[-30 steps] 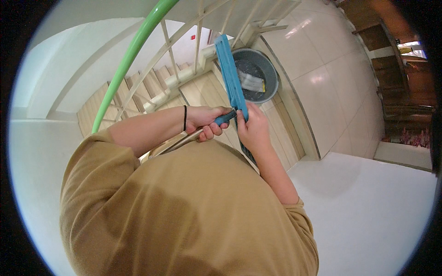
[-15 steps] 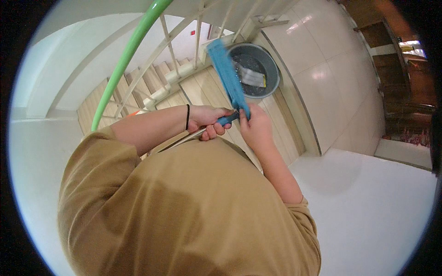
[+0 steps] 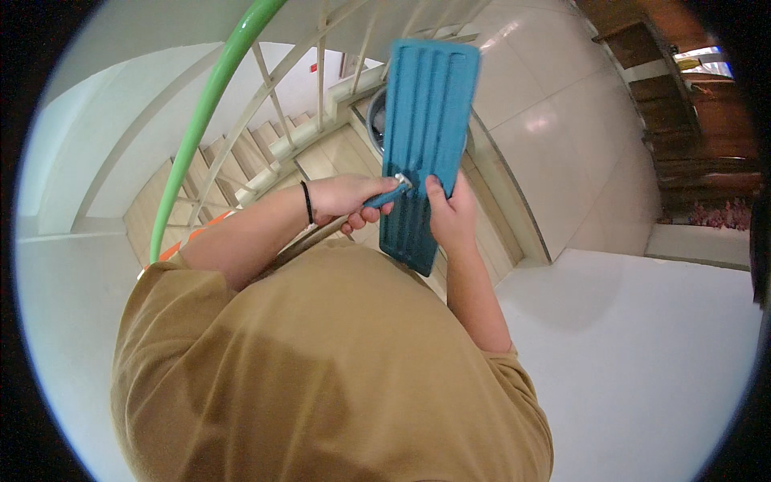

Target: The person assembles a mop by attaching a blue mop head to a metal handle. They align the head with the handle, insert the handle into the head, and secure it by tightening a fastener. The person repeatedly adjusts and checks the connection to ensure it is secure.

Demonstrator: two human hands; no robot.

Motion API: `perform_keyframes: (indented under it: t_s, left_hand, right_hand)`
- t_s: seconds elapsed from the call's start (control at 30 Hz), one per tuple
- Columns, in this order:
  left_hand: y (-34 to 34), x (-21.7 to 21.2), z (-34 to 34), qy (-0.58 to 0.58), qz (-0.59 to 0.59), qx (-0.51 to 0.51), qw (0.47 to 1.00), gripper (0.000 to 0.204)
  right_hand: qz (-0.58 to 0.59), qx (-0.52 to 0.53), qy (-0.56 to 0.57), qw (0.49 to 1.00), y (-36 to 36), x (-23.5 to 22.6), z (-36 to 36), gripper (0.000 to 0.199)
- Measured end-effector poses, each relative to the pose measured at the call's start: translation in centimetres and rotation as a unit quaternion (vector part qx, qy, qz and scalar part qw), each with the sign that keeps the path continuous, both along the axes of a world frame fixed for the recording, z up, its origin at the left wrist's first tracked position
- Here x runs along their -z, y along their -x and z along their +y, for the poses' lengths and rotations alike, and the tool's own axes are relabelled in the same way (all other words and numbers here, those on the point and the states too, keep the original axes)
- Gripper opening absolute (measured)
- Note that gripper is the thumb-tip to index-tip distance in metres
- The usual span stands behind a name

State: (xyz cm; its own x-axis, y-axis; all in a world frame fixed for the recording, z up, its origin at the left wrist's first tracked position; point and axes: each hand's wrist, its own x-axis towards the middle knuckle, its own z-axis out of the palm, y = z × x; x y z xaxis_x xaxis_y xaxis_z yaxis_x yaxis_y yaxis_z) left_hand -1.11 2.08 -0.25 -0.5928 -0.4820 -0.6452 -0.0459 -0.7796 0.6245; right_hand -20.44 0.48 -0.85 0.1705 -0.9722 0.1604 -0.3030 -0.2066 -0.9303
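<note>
A flat mop with a long, ribbed blue head plate [image 3: 431, 112] is raised in front of my body, its broad face turned up toward me. My left hand [image 3: 351, 199] is wrapped round the blue end of the mop handle [image 3: 389, 195], just beside the metal joint at the plate. The pole [image 3: 309, 241] runs back under my left forearm. Along the plate's right edge my right hand [image 3: 454, 215] grips, thumb on the ribbed face and fingers hidden behind. Behind the plate, a grey bucket [image 3: 373, 120] shows only a strip of its left side.
A green handrail [image 3: 201, 132] and pale railing bars [image 3: 321, 72] border descending stairs [image 3: 233, 165] on the left. A raised ledge [image 3: 514, 197] edges the glossy tiled floor [image 3: 562, 145] on the right. Wooden furniture [image 3: 691, 153] stands at the far right. An orange object [image 3: 173, 251] lies beside my left arm.
The plate has turned from nearly edge-on to showing its broad face, now covering most of the bucket and the grey-white pad seen in it. My right hand has shifted slightly, staying on the plate's edge.
</note>
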Motion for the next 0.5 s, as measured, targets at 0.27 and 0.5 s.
perform_keyframes:
  t_s: [0.27,0.5]
  left_hand:
    - [-3.2,-5.1,-0.8,0.212,0.017,-0.099,0.972,0.037]
    - [-5.9,-11.3,-0.9,0.377,-0.001,-0.229,0.897,0.041]
  right_hand:
    - [-0.227,0.112,-0.043,0.966,2.1,0.1,-1.8,0.021]
    - [-0.240,0.125,-0.035,0.962,2.2,-0.5,-2.2,0.022]
